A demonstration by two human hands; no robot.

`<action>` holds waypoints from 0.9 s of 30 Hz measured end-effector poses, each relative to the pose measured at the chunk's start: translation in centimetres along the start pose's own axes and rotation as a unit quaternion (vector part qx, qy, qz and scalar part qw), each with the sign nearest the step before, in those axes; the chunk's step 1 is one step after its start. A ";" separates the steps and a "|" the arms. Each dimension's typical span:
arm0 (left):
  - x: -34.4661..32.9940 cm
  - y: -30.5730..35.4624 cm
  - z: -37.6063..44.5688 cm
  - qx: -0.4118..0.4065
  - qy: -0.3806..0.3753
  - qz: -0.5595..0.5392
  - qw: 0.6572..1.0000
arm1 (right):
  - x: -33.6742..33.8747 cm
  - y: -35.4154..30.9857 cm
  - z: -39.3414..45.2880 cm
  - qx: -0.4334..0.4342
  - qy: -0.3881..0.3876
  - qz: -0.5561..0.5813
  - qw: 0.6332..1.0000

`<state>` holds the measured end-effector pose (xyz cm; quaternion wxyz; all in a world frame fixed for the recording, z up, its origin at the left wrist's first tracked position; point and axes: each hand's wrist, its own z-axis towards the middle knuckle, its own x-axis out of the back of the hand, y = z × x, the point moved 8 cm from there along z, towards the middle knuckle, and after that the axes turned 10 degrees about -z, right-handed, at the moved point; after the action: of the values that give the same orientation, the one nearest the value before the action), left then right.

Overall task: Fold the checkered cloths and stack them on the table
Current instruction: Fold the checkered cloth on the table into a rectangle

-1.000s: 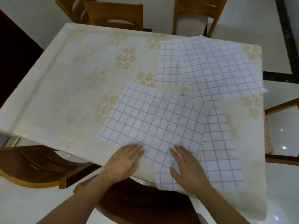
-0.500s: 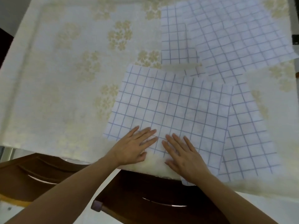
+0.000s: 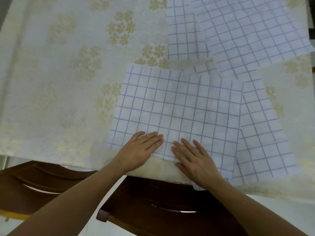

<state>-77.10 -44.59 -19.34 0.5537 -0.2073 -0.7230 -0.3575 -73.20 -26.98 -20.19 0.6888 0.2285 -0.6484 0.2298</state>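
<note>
Both hands are lying flat on the near edge of the front checkered cloth (image 3: 177,106), the left hand (image 3: 141,149) and right hand (image 3: 196,159) side by side, fingers (image 3: 185,144) straight and slightly spread. More checkered cloths (image 3: 252,33) are lying farther right on the desk (image 3: 51,82).

Left half of the worktop (image 3: 51,82): bare patterned cover, open to a hand from the near edge. Right half: overlapping checkered cloths (image 3: 179,108) lying flat, low enough for a hand to pass over. Near edge: two wooden chair backs (image 3: 162,210) stand just below it, on either side of the person's forearms.
</note>
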 end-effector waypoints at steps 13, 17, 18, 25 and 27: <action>1.0 -0.1 -2.6 0.042 0.036 -0.097 0.994 | 0.9 0.6 -1.8 -0.021 -0.021 0.030 0.999; 1.1 -1.0 -4.0 0.067 0.046 -0.089 0.993 | 1.3 2.0 -3.5 -0.031 -0.042 0.048 0.998; 1.1 -1.4 -4.3 0.077 0.052 -0.092 0.991 | 1.4 2.3 -4.0 -0.032 -0.039 0.052 0.997; 1.9 -1.9 -5.6 0.113 0.070 -0.088 0.987 | 2.4 4.6 -6.9 -0.053 -0.084 0.062 0.993; 2.4 -1.3 -5.9 0.115 0.074 -0.084 0.987 | 2.7 4.8 -7.4 -0.042 -0.093 0.072 0.992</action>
<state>-74.86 -50.14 -16.70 0.5936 -0.0542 -0.7313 -0.3316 -70.15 -18.56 -17.86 0.6159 0.1726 -0.7338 0.2290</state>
